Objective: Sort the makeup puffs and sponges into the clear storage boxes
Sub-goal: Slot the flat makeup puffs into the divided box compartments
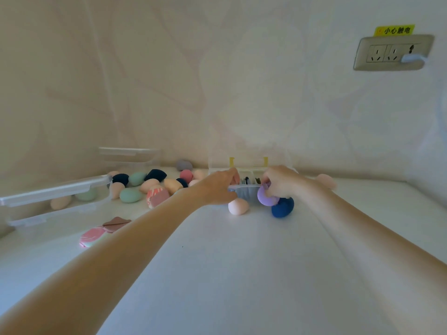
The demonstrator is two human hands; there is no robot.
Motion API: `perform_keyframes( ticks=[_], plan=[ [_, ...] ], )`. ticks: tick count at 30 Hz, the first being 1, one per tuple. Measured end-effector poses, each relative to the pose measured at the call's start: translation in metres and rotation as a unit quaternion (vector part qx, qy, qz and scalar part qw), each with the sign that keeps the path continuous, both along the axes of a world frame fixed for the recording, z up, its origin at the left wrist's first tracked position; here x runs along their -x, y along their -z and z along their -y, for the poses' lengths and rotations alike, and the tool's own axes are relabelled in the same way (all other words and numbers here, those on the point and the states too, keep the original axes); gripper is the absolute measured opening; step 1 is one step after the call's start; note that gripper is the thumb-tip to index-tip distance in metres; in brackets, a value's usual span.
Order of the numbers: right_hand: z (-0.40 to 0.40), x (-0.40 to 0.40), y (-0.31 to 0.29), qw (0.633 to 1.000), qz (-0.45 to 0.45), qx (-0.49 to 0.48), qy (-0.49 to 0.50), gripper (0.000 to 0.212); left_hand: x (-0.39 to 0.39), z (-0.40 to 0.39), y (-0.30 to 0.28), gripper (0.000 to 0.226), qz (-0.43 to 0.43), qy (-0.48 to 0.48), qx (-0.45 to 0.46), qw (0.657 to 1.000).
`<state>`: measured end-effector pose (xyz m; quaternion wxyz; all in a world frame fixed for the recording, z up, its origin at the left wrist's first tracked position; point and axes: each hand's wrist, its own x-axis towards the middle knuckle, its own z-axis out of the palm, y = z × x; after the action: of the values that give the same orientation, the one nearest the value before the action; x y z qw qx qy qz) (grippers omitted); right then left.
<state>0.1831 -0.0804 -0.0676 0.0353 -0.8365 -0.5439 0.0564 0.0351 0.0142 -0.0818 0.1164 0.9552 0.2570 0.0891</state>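
At the far left, a clear plastic storage box (52, 197) sits on the white table (217, 274) with its lid (55, 188) propped up. A peach egg-shaped sponge (60, 202) and a pale green one (85, 195) show through it. Behind it, against the wall, stands a second clear box (129, 157). Near the first box lie flat puffs, a pink marbled one (93, 236) and a brownish-pink one (116, 224).

Further right is a loose heap of egg-shaped sponges (150, 183) in dark blue, green, peach and pink.

The left hand (219, 187) reaches to the left end of a small clear divided box (249, 181) with its lid standing open. Its fingers curl at the box edge, but I cannot tell if they hold it. A pale pink egg sponge (238, 206) lies just under this hand.

The right hand (281, 181) pinches a round purple puff (266, 195) at the front of the small box. A dark blue sponge (282, 207) rests on the table right below it. A peach sponge (326, 181) lies further right, near the wall. A wall socket (393, 53) is high up on the right.
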Motion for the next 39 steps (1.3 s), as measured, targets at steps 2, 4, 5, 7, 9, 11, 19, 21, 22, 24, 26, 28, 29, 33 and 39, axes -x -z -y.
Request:
perform_keyframes(
  ticks=[2,4,5,7,9,11,19,21,22,24,26,28,29,33,39],
  plan=[
    [-0.002,-0.002,-0.002,0.999,-0.037,-0.015,0.005,0.017,-0.001,-0.001,-0.002,0.043,0.0,0.007,-0.014,1.0],
    [-0.001,-0.003,-0.008,0.996,-0.075,-0.054,0.012,0.018,-0.005,0.0,-0.003,0.052,-0.015,0.017,-0.044,0.999],
    [0.001,-0.004,-0.013,0.992,-0.094,-0.079,0.014,0.022,-0.007,0.001,-0.003,0.054,-0.027,0.022,-0.053,0.998],
    [0.005,-0.008,-0.022,0.985,-0.115,-0.129,0.026,0.032,-0.014,0.002,-0.003,0.055,-0.057,0.036,-0.063,0.996],
    [0.007,-0.015,-0.025,0.976,-0.104,-0.188,0.044,0.03,-0.021,0.002,-0.002,0.053,-0.076,0.04,-0.055,0.995],
    [0.008,-0.022,-0.024,0.963,-0.093,-0.243,0.064,0.021,-0.029,0.001,-0.003,0.049,-0.075,0.037,-0.059,0.995],
    [0.02,-0.042,-0.008,0.931,-0.045,-0.326,0.157,0.022,-0.062,0.011,-0.005,0.06,-0.029,0.099,-0.115,0.988],
    [0.02,-0.042,-0.002,0.931,-0.039,-0.325,0.161,0.019,-0.069,0.016,-0.002,0.061,-0.035,0.125,-0.108,0.986],
    [0.019,-0.042,0.001,0.933,-0.04,-0.321,0.158,0.017,-0.072,0.019,-0.001,0.061,-0.037,0.134,-0.102,0.985],
    [0.014,-0.043,0.007,0.937,-0.041,-0.309,0.154,0.013,-0.076,0.022,0.002,0.062,-0.045,0.142,-0.085,0.985],
    [0.008,-0.043,0.013,0.941,-0.04,-0.302,0.149,0.012,-0.078,0.022,0.004,0.064,-0.053,0.135,-0.068,0.987],
    [0.002,-0.045,0.018,0.942,-0.045,-0.299,0.147,0.008,-0.079,0.021,0.005,0.062,-0.061,0.126,-0.063,0.988],
    [-0.001,-0.046,0.019,0.944,-0.045,-0.291,0.147,0.011,-0.079,0.021,0.006,0.06,-0.064,0.124,-0.065,0.988],
    [-0.004,-0.048,0.019,0.958,-0.058,-0.233,0.159,0.023,-0.077,0.02,0.007,0.057,-0.072,0.127,-0.073,0.987],
    [0.002,-0.049,0.009,0.96,-0.072,-0.221,0.157,0.033,-0.079,0.018,0.008,0.055,-0.079,0.126,-0.077,0.986]
  ],
)
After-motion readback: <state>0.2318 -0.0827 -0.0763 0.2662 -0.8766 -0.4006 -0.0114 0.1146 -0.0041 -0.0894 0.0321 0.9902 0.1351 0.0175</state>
